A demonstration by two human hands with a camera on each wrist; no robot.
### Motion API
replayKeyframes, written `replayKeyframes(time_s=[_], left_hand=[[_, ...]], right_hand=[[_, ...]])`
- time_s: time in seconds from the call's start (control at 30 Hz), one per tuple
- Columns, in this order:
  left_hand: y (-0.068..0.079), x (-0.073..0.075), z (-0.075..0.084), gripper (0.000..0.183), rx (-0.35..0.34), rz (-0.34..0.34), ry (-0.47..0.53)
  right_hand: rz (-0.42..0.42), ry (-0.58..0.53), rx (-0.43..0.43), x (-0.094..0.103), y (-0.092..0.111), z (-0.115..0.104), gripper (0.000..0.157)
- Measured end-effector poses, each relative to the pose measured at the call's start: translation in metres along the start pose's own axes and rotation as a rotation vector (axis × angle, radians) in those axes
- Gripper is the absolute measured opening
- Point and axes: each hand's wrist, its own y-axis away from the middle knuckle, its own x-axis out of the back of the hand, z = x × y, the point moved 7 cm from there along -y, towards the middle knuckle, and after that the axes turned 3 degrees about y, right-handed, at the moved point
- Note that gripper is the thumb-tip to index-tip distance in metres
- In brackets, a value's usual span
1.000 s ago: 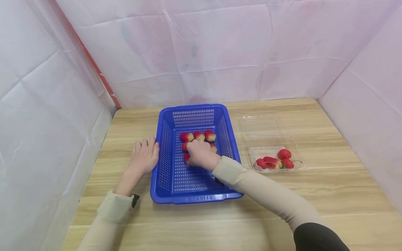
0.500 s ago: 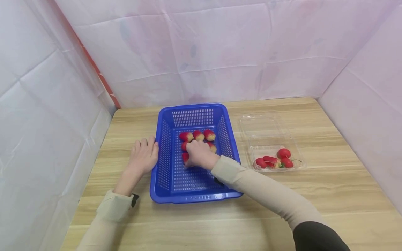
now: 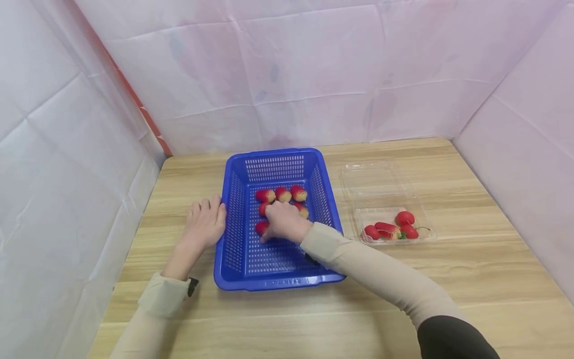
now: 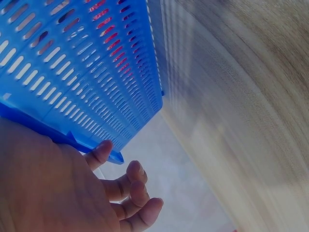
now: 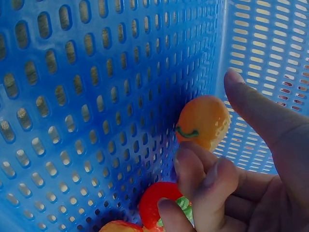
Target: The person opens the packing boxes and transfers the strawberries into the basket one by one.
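My right hand [image 3: 287, 222] reaches down inside a blue slotted plastic basket [image 3: 280, 283]. One red fruit [image 3: 262, 228] lies on the basket floor beside its thumb. In the right wrist view the thumb stands away from the bent fingers, and an orange-yellow fruit [image 5: 205, 118] with a green stem lies just beyond the fingertips. Below it in that view is a red fruit [image 5: 153, 202] with green on it, partly covered by a finger. My left hand [image 3: 206, 224] rests against the basket's left rim, its thumb [image 4: 100, 153] at the edge and its other fingers relaxed.
Three red-and-yellow fruits [image 3: 283, 194] form a row farther back in the basket, with others in front, partly hidden by the right hand. To the right, a hinged clear plastic box [image 3: 376, 192] lies unfolded, holding several red fruits [image 3: 405, 218]. White sheets [image 3: 314, 65] enclose the wooden table [image 3: 466, 269].
My right thumb has drawn away from the front red fruit, which now shows more and sits slightly farther left. The left hand and the basket have stayed in place.
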Motion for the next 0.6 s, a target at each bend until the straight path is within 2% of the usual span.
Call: replayKeyframes(time_s=[0.27, 0.47, 0.6], left_hand=[[0.0006, -0.0007, -0.0008, 0.040, 0.001, 0.004, 0.005], [0.0005, -0.0008, -0.0007, 0.040, -0.004, 0.011, 0.004], [0.0001, -0.0005, -0.0004, 0.040, -0.002, 0.014, 0.001]], right_hand=[[-0.061, -0.021, -0.011, -0.0066, 0.0005, 0.0023, 0.045], [-0.062, 0.012, -0.020, -0.0064, 0.0013, 0.0036, 0.040], [-0.082, 0.026, -0.034, -0.0073, 0.0014, 0.0043, 0.022]])
